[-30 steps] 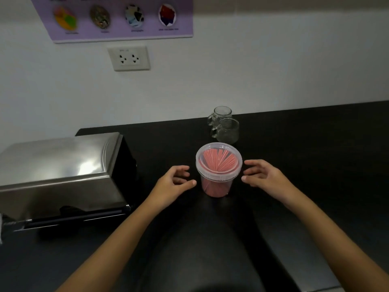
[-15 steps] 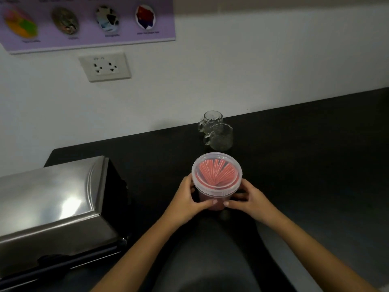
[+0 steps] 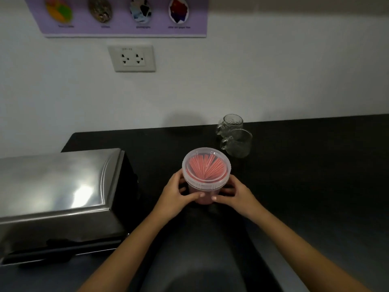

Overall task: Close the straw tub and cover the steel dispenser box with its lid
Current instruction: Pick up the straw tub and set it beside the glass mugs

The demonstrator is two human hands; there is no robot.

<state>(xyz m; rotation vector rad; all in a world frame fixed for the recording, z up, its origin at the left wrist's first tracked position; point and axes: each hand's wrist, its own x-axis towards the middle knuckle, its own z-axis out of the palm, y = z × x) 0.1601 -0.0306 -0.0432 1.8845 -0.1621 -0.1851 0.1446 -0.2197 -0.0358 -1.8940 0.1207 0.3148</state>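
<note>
A clear plastic straw tub (image 3: 206,171) full of red straws stands mid-counter with its clear lid on top. My left hand (image 3: 175,196) wraps the tub's left side below the rim. On the other side, my right hand (image 3: 236,197) grips it, thumbs nearly meeting in front. The steel dispenser box (image 3: 56,186) sits at the left with its shiny steel lid on it.
Two glass mugs (image 3: 235,140) stand just behind and right of the tub. The black counter (image 3: 315,175) runs to the right and meets a white wall with a socket (image 3: 132,58) and a purple poster (image 3: 122,15).
Both hands moved in from beside the tub and closed around its sides. The view shifted, so the tub and box sit lower and more to the left of the wall.
</note>
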